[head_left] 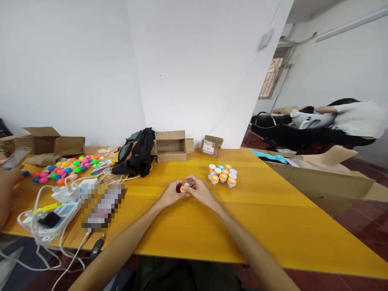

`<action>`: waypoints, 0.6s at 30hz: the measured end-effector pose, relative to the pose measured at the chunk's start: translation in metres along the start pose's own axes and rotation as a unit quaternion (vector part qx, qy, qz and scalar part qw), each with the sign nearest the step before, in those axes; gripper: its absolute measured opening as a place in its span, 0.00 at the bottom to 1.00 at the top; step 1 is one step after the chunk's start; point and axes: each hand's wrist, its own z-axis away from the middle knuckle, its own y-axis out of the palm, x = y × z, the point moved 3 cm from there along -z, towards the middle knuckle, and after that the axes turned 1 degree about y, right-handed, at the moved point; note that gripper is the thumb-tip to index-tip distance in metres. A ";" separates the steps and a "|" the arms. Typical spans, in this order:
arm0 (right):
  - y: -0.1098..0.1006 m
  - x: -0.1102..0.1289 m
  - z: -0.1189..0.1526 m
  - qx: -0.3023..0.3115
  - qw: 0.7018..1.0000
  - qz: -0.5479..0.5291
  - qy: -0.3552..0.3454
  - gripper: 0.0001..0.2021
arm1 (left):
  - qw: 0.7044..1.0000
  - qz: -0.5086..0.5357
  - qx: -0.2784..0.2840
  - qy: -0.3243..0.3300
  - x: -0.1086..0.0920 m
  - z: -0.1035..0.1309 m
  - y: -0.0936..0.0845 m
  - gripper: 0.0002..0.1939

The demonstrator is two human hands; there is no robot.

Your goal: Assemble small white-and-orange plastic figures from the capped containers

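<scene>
Over the middle of the yellow table [188, 234], both hands close around one small jar with an orange lid [185, 187]. My left hand [171, 195] grips it from the left, with thumb and fingers bent round it. On the other side, my right hand [198, 190] has its fingers curled over the jar's top and side. Much of the jar is hidden by the fingers. To the right of my hands stands a cluster of several small clear jars [223, 177] with orange, white and teal lids.
Left lie a power strip [65, 214] with tangled white cables, a blurred-out phone [104, 208] and many coloured balls [69, 169]. Behind are a black bag [139, 153], an open cardboard box [171, 157] and a smaller box [210, 146]. Another person's hand [9, 182] holds a phone at far left.
</scene>
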 end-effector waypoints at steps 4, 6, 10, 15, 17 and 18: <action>0.003 -0.003 0.003 0.010 0.999 -0.027 -0.037 0.09 | 1.000 0.001 -0.002 -0.008 -0.001 0.000 -0.004 0.18; 0.004 -0.004 0.004 -0.014 0.999 -0.019 -0.046 0.12 | 1.000 -0.013 -0.012 -0.008 -0.002 0.000 -0.004 0.18; 0.005 -0.007 0.006 -0.089 0.995 0.037 -0.026 0.13 | 0.998 -0.045 -0.031 0.004 -0.003 0.001 -0.001 0.16; 0.006 -0.010 0.009 -0.086 0.994 0.070 0.007 0.08 | 0.997 -0.068 -0.036 0.027 -0.002 0.002 -0.002 0.15; 0.005 -0.011 0.011 -0.079 0.995 0.056 -0.017 0.08 | 0.996 -0.072 -0.038 0.032 -0.001 0.001 -0.003 0.15; 0.004 -0.011 0.011 -0.076 0.995 0.047 -0.033 0.09 | 0.996 -0.074 -0.039 0.033 -0.001 0.001 -0.004 0.16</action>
